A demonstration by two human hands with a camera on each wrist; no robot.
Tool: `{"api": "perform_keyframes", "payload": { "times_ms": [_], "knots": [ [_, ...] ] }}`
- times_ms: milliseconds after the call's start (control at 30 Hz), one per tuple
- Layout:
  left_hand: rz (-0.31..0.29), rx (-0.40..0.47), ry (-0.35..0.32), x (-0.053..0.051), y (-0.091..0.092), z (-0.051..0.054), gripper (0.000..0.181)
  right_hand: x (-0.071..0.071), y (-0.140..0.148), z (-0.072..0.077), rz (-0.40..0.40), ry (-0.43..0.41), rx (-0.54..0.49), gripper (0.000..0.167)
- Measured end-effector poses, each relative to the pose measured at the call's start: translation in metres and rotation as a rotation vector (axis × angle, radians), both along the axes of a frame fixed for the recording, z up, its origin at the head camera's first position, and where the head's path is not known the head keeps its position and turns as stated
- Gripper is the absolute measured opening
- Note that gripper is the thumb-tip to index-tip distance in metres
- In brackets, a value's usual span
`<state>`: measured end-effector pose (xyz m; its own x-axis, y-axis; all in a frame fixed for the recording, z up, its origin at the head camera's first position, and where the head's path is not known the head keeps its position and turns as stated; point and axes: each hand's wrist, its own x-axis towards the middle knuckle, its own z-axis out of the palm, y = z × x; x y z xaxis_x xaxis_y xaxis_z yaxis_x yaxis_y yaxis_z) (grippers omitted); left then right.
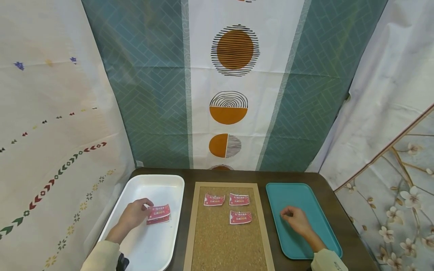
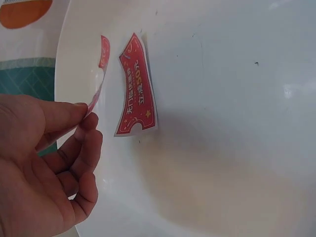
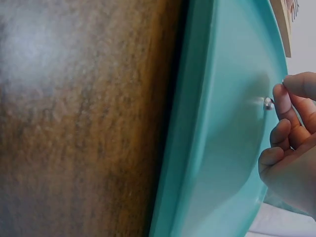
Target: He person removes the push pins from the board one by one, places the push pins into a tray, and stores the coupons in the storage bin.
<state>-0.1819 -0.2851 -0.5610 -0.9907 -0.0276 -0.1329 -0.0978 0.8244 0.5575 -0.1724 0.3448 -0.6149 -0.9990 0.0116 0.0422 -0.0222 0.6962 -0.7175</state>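
Observation:
Between thumb and index finger, my left hand pinches a red paper coupon above the white tray. In the left wrist view that coupon is seen nearly edge-on, and a second red coupon lies in the tray beside it. My right hand is over the teal tray, thumb and index fingertips together on a tiny pushpin, mostly hidden. A shiny metal pushpin shows just beside the fingers against the teal surface.
The cork board with a light wooden frame lies between the trays. On its upper part are three red coupons, one of them the lower right coupon. Under everything is a dark wooden table, with curtains behind and at both sides.

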Motion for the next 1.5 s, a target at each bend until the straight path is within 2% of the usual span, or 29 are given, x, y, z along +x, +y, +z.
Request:
{"api": "perform_keyframes", "payload": {
  "times_ms": [267, 633, 967, 1133, 1267, 1500],
  "knots": [
    [0.001, -0.016, -0.042, 0.001, 0.001, -0.005, 0.021, 0.003, 0.000, -0.003, 0.027, 0.065, 0.080, 0.011],
    [0.012, -0.040, -0.046, 0.006, 0.005, -0.004, 0.021, 0.005, -0.001, -0.003, 0.048, 0.051, 0.124, 0.009],
    [0.018, -0.030, -0.037, 0.010, 0.003, -0.004, 0.023, 0.003, -0.001, -0.006, -0.007, 0.070, 0.128, 0.010],
    [0.023, -0.010, -0.032, 0.009, 0.002, -0.004, 0.026, 0.002, -0.004, -0.001, -0.029, 0.087, 0.144, 0.008],
    [0.017, -0.004, -0.007, 0.007, 0.003, -0.003, 0.025, 0.000, -0.010, 0.005, -0.030, 0.091, 0.156, 0.008],
    [0.000, -0.018, 0.100, 0.002, 0.017, 0.007, 0.021, -0.007, -0.023, 0.009, -0.024, 0.143, 0.140, 0.005]
  ]
}}
